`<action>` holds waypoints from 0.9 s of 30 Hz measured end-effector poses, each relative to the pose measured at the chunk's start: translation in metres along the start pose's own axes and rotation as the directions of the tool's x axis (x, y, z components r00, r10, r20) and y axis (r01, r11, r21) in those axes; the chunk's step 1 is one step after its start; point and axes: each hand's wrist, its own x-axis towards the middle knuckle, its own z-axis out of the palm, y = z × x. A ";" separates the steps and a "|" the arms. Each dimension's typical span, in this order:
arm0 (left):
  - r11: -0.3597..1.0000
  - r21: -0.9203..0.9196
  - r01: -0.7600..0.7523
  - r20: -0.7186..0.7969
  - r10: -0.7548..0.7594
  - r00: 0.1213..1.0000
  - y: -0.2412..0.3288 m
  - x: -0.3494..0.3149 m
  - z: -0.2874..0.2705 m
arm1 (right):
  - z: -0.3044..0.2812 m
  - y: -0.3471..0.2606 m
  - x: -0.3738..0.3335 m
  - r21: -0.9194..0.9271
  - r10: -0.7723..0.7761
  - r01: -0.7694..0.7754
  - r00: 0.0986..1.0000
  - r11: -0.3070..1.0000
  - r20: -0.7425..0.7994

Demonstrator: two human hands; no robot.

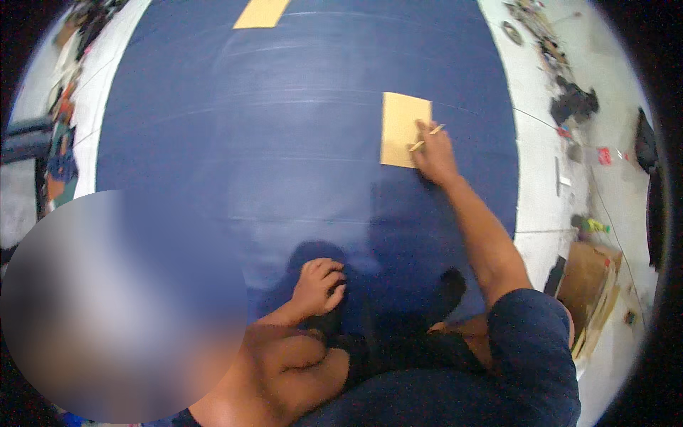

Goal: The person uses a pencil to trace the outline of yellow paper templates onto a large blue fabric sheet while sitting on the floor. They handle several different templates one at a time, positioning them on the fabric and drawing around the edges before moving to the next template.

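Observation:
A large dark blue sheet (pixel 299 135) with faint crease lines spreads out before me. On its right half lies a yellow rectangular card (pixel 398 121). My right hand (pixel 435 153), arm stretched forward, is at the card's lower right edge, its fingers closed around a thin yellow pencil (pixel 437 129) whose one end points at the card. Close to my body, my left hand (pixel 319 286) rests low over the sheet with fingers loosely bent and the thumb apart, nothing visible between them. A second yellow card (pixel 261 13) lies at the far edge, cut off by the frame.
White surface (pixel 500 43) borders the sheet on both sides. Beyond it at right are a dark crumpled heap (pixel 575 102), a brown cardboard piece (pixel 587 274) and small scraps. Cluttered items line the left side. A blurred round patch hides the lower left.

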 end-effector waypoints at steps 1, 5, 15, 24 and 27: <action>1.000 0.013 0.021 0.017 -0.021 1.000 -0.001 -0.001 0.000 | 0.003 -0.006 0.001 0.029 0.000 0.001 1.000 1.000 -0.018; 0.999 0.035 0.005 0.060 -0.007 0.998 -0.001 0.008 0.001 | -0.001 -0.004 -0.011 0.016 0.074 -0.075 0.995 0.997 0.066; 0.999 0.033 0.003 0.040 -0.004 0.999 -0.004 0.007 -0.002 | -0.005 0.000 -0.011 0.021 0.042 -0.044 0.995 0.999 0.091; 0.999 0.036 0.009 0.057 -0.011 0.998 -0.002 0.010 -0.001 | 0.001 0.003 -0.014 -0.018 0.006 -0.005 0.999 1.000 0.050; 0.999 0.041 0.018 0.066 -0.020 0.998 -0.003 0.009 0.001 | -0.002 -0.002 -0.012 -0.010 0.023 -0.022 0.995 1.000 0.097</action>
